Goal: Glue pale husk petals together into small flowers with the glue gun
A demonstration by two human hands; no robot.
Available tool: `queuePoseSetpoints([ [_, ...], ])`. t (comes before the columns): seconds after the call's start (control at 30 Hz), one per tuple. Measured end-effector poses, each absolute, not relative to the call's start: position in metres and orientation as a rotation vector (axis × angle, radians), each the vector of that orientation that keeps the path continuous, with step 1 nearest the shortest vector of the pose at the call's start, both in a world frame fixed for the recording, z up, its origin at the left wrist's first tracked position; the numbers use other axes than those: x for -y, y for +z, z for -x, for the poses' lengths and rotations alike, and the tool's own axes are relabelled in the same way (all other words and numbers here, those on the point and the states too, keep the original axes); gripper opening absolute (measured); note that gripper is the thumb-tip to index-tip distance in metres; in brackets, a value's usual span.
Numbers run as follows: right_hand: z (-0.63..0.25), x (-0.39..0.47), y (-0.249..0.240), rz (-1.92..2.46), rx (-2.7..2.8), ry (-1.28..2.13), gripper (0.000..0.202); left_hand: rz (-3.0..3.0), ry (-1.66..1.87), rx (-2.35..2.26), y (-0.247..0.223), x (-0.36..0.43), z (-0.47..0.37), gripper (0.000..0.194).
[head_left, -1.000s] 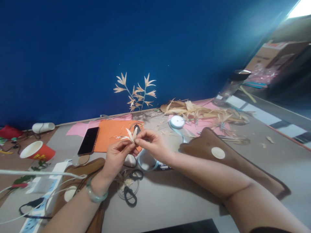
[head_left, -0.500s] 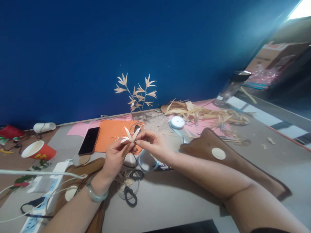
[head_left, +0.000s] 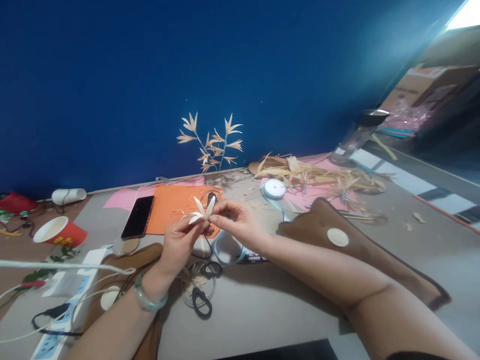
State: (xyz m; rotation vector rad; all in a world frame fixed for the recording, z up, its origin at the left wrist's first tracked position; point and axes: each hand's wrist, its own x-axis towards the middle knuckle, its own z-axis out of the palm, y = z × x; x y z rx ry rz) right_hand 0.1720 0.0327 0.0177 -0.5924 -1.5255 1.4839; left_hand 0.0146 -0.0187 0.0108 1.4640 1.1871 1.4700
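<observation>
A pale flower (head_left: 202, 212) with pointed petals is pinched between both hands, above the orange sheet (head_left: 165, 202). My left hand (head_left: 180, 242) grips its base from the left, fingers closed. From the right, my right hand (head_left: 236, 222) pinches it with thumb and forefinger at the petals' lower part. The fingers hide the flower's base. Just below the hands lie black-handled scissors (head_left: 201, 302) and a ring of pale blue ribbon (head_left: 228, 248). Behind them stands a branching stem of dried flowers (head_left: 213, 145) against the blue wall.
A phone (head_left: 138, 217), a red paper cup (head_left: 62, 232) and a power strip (head_left: 56, 320) are at the left. Dried husks (head_left: 315, 175), a ribbon spool (head_left: 274, 189), a clear bottle (head_left: 354, 137) and a brown mat (head_left: 356, 250) lie to the right.
The flower has turned slightly between my fingers, and its petals point a little differently. Both hands keep nearly the same place and hold.
</observation>
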Motion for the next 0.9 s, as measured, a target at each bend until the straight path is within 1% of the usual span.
queuePoseSetpoints([
  [0.27,-0.1697,-0.0335,0.0175,0.566,1.468,1.516,0.026,-1.37,1.461,-1.253,0.0141,0.0168,-0.0171,0.022],
  [0.43,-0.1693,-0.0339,0.0172,0.592,1.455,1.546,0.027,-1.342,1.445,-1.23,0.0144,0.0168,-0.0184,0.019],
  [0.6,-0.1684,-0.032,0.0181,0.637,1.428,1.551,0.025,-1.241,1.44,-1.234,0.0109,0.0176,-0.019,0.022],
  [0.9,-0.1681,-0.0315,0.02,0.688,1.407,1.517,0.023,-1.234,1.384,-1.22,0.0115,0.0169,-0.0185,0.023],
])
